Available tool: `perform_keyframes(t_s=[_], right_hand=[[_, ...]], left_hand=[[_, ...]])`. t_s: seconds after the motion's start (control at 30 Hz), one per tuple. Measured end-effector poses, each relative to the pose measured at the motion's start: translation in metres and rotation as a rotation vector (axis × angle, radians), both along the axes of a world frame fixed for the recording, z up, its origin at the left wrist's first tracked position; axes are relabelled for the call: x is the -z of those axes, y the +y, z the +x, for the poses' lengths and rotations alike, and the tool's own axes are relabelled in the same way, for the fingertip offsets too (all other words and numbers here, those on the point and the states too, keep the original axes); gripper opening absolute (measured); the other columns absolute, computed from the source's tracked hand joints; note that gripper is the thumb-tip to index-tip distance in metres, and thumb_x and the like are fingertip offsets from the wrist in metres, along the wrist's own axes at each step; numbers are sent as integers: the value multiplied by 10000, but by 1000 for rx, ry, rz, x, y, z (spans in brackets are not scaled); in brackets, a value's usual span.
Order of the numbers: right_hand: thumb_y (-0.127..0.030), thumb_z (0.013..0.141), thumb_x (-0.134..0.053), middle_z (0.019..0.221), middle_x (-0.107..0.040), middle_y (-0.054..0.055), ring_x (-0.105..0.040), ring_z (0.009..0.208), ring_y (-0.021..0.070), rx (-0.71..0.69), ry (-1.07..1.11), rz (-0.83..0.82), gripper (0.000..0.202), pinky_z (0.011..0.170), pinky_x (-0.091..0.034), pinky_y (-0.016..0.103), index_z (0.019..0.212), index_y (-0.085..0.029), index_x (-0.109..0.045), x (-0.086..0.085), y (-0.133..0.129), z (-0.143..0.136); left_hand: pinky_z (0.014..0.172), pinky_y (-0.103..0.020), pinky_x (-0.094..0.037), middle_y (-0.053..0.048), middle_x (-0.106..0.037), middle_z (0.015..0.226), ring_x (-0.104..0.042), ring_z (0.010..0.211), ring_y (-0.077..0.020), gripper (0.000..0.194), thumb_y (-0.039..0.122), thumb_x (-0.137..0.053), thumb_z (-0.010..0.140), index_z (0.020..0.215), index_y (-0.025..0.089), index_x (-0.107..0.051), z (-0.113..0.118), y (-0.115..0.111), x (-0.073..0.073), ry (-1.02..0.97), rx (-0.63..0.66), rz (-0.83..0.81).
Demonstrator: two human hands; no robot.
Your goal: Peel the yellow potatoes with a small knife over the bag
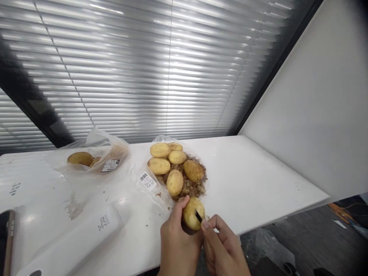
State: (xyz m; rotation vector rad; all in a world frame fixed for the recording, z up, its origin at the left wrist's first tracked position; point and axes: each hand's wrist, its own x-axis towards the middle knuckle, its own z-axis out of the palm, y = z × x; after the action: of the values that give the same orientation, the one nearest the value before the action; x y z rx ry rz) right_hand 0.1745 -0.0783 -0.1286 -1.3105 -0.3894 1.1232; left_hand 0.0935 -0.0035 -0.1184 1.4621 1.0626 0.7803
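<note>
Near the front edge of the table, my left hand (pixel 179 234) is wrapped round a yellow potato (pixel 193 212), with its thumb along the upper left side. My right hand (pixel 220 243) pinches a thin black blade-like tool (pixel 198 216); its tip meets the face of the potato. The rest of the tool is hidden in my fingers, so its exact kind does not show. Just beyond lie several pale potatoes (pixel 174 183) and a browner potato (pixel 193 171), on a clear plastic bag (pixel 163 193) with brown peelings (pixel 198 188) and a price label (pixel 148 181).
A second clear bag (pixel 115 147) with potatoes (pixel 80 158) stands at the back left. A long white device (pixel 71 239) and a phone (pixel 7 241) lie at the front left of the white table (pixel 244 184). Blinds rise behind; a white partition (pixel 313 115) bounds the right.
</note>
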Motion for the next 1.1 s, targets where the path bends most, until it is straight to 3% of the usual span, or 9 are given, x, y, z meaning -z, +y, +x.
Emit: perform_keyframes(t_s=[0.13, 0.5, 0.83, 0.97, 1.1], right_hand=[[-727, 785, -653, 457, -171, -159, -34, 413, 24, 122, -19, 0, 555, 394, -31, 189, 745, -227, -416, -8, 5, -10], [-702, 727, -729, 472, -164, -155, -19, 450, 29, 204, 14, 29, 577, 427, -7, 198, 710, -220, -413, -15, 10, -16], [-709, 747, -701, 466, -167, -156, -9, 442, 35, 166, 12, 12, 566, 418, -1, 203, 712, -223, -414, -13, 8, -15], [-714, 802, -632, 525, -312, -109, -205, 470, 59, 76, -205, -2, 542, 433, -166, 187, 717, -205, -464, -13, 5, -6], [-663, 885, -555, 637, -467, -50, -435, 585, 104, -25, -419, -22, 492, 563, -355, 215, 745, -196, -491, -18, 2, 4]], left_hand=[[825, -389, -569, -127, -763, 1080, -728, 904, -279, 585, 301, -731, 709, 1262, 143, -626, 1, 1, 0, 22, -8, 22], [856, -419, -561, -149, -752, 1100, -718, 963, -298, 553, 322, -701, 742, 1255, 132, -616, 0, 0, 2, 66, -20, 72], [926, -437, -538, -173, -714, 1195, -684, 1077, -315, 513, 292, -692, 731, 1211, 125, -622, 1, 0, 1, 79, -45, 116], [936, -445, -534, -170, -710, 1199, -683, 1074, -319, 519, 307, -714, 717, 1197, 132, -624, 2, 1, 1, 59, -42, 107], [921, -442, -540, -168, -717, 1182, -691, 1052, -322, 533, 331, -737, 709, 1192, 137, -624, 2, 2, -1, 53, -30, 81]])
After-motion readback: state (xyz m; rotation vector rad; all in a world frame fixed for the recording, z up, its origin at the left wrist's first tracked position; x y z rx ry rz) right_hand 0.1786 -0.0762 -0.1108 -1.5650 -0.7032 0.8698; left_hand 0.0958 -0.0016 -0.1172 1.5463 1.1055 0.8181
